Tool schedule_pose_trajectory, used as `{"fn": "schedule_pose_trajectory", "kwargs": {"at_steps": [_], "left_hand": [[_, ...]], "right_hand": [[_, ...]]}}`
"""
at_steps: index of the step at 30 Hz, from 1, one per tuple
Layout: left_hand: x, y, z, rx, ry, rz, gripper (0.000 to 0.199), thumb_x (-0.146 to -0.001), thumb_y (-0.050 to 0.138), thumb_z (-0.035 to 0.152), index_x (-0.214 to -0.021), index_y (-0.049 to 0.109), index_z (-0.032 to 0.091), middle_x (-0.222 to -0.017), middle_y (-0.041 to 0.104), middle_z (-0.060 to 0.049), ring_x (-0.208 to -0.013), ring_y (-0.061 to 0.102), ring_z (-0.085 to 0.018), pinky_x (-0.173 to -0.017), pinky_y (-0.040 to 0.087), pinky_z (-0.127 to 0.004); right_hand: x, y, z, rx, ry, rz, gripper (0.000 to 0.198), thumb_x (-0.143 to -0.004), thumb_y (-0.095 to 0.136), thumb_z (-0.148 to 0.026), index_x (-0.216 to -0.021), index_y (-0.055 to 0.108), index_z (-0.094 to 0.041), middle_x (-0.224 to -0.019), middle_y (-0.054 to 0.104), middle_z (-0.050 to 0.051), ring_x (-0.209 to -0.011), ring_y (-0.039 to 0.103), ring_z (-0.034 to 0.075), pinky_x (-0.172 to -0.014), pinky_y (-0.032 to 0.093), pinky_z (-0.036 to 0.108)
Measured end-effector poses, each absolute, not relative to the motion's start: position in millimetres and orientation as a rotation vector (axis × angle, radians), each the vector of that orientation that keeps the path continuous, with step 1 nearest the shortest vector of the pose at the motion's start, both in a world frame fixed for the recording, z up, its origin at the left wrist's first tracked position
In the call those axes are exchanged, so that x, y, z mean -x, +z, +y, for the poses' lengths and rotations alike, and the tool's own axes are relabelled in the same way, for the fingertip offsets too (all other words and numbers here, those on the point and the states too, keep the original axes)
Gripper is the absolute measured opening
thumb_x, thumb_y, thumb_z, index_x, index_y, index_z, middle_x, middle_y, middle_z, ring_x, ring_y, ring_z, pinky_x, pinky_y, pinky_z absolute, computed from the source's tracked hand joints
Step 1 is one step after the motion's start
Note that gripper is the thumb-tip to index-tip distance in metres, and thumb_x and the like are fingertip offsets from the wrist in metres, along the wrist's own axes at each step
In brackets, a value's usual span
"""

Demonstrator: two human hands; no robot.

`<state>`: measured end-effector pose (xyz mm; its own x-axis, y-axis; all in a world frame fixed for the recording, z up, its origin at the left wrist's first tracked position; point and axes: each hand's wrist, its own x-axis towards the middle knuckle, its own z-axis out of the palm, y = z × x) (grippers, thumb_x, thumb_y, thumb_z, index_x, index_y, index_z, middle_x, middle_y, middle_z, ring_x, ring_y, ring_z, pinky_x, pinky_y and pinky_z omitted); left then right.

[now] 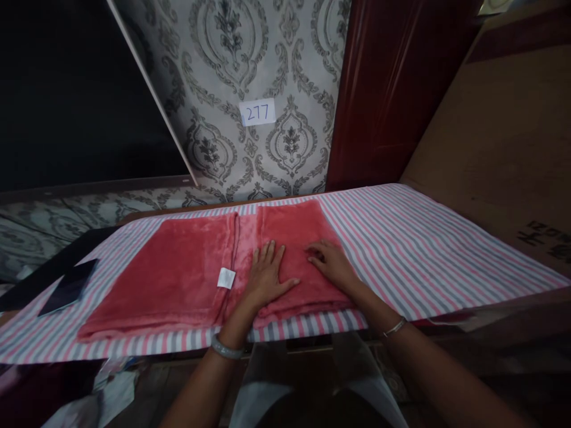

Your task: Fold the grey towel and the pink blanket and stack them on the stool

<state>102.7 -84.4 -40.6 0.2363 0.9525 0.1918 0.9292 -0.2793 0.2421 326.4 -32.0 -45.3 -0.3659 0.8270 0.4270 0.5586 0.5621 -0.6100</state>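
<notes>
A coral-red plush blanket (178, 267) lies folded on a striped cloth (401, 249), with its left and right parts folded toward a narrow strip in the middle. My left hand (266, 273) rests flat on the blanket by the inner edge of the right fold, fingers spread. On the right fold, my right hand (330, 261) touches the plush with its fingers curled and thumb apart; no cloth shows clearly between them. A white label (226, 277) sticks out at the inner edge of the left fold.
A dark flat phone-like object (69, 288) lies at the table's left. Behind stand a large black screen (80, 95) and a patterned wall with a paper marked 277 (257, 112). A big cardboard box (504, 137) borders the right side.
</notes>
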Motion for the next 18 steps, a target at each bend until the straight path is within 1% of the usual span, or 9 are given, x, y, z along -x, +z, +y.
{"fn": "schedule_pose_trajectory", "kwargs": {"at_steps": [7, 14, 18], "left_hand": [[-102.4, -39.2, -84.6, -2.403, 0.438, 1.838, 0.099, -0.078, 0.061, 0.072, -0.157, 0.031, 0.020, -0.166, 0.019, -0.017, -0.155, 0.013, -0.033, -0.124, 0.009, -0.056], [-103.1, -37.4, -83.9, -2.403, 0.427, 1.863, 0.097, -0.078, 0.064, 0.068, -0.156, 0.033, 0.021, -0.166, 0.022, -0.016, -0.154, 0.016, -0.033, -0.124, 0.010, -0.056], [-103.5, -35.6, -84.0, -2.396, 0.427, 1.873, 0.095, -0.078, 0.063, 0.069, -0.155, 0.034, 0.021, -0.165, 0.023, -0.016, -0.154, 0.017, -0.033, -0.124, 0.009, -0.055]], "right_hand": [[-319.9, -44.6, -34.6, 1.224, 0.350, -2.160, 0.022, -0.092, 0.058, -0.016, -0.111, 0.070, -0.019, -0.107, 0.067, 0.007, -0.098, 0.062, 0.020, -0.086, 0.047, 0.032], [-315.6, -42.8, -33.5, 1.277, 0.310, -2.110, 0.017, -0.092, 0.056, -0.018, -0.098, 0.071, -0.019, -0.100, 0.069, 0.007, -0.092, 0.062, 0.020, -0.085, 0.047, 0.033], [-316.8, -44.2, -30.2, 1.191, 0.399, -1.915, 0.015, -0.088, 0.053, -0.018, -0.086, 0.067, -0.019, -0.090, 0.069, 0.006, -0.087, 0.062, 0.020, -0.082, 0.047, 0.032]]}}
